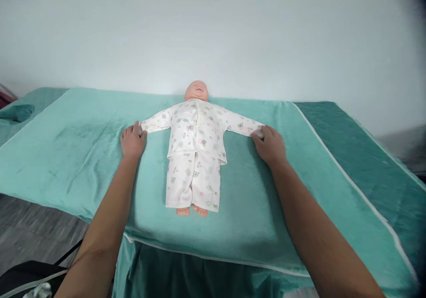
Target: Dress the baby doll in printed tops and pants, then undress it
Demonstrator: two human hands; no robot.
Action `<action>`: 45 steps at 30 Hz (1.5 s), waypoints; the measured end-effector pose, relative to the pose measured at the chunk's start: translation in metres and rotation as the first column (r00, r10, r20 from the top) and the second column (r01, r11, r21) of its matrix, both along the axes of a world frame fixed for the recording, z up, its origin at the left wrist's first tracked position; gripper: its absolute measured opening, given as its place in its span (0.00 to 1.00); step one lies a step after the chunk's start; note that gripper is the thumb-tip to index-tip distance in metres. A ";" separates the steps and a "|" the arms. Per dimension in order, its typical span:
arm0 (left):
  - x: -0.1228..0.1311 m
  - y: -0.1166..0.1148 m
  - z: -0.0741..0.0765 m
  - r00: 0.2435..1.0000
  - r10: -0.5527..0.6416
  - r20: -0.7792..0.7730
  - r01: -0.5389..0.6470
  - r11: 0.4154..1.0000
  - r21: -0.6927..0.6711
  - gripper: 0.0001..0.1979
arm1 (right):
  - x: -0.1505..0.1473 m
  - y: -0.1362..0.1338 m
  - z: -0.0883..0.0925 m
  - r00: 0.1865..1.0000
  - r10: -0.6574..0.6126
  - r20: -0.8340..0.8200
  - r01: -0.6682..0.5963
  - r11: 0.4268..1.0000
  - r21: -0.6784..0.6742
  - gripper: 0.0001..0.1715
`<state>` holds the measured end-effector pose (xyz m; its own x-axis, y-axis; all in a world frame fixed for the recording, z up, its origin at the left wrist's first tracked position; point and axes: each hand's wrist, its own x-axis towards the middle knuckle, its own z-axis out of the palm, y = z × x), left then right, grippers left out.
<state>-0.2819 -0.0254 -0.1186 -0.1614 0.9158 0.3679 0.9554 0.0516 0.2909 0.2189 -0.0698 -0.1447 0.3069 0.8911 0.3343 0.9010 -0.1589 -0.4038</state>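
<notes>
A baby doll (197,91) lies on its back, head toward the wall, dressed in a white printed pajama top (197,127) and matching pajama pants (193,180). Both sleeves stretch out sideways, and the bare feet show below the pant legs. My left hand (133,140) pinches the cuff of the sleeve on the left side. At the other sleeve's end, my right hand (271,145) has its fingers closed on the cuff. The doll's hands are not visible at the cuffs. The top looks closed down the front, with a button near the chest.
A light green blanket (93,156) with white edging covers the table under the doll. Darker green cloth (359,143) shows at the right and hangs at the front. A white wall (213,32) stands right behind. Grey floor (36,222) and a dark object with a cable (36,282) are at lower left.
</notes>
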 end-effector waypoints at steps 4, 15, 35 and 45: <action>-0.004 0.000 0.000 0.999 -0.051 0.017 0.050 0.999 0.008 0.24 | 0.000 0.009 0.001 0.971 -0.196 -0.139 0.199 0.980 0.014 0.29; -0.006 0.023 -0.004 0.994 0.014 0.104 -0.033 0.984 0.174 0.27 | -0.003 0.013 0.007 0.920 -0.264 -0.291 0.289 0.956 0.045 0.23; 0.006 0.023 -0.003 0.997 -0.066 0.048 0.066 0.998 0.005 0.29 | -0.046 0.010 0.008 0.986 0.157 0.049 -0.157 0.988 -0.009 0.37; -0.001 -0.014 -0.002 0.994 -0.078 0.075 0.075 0.996 0.049 0.24 | -0.094 -0.005 0.022 0.842 0.525 -0.126 -0.489 0.840 0.234 0.20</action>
<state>-0.2826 -0.0391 -0.1204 -0.1211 0.9089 0.3990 0.9306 -0.0359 0.3642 0.1252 -0.0749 -0.1232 -0.1013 0.8644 0.4925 0.7435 0.3947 -0.5398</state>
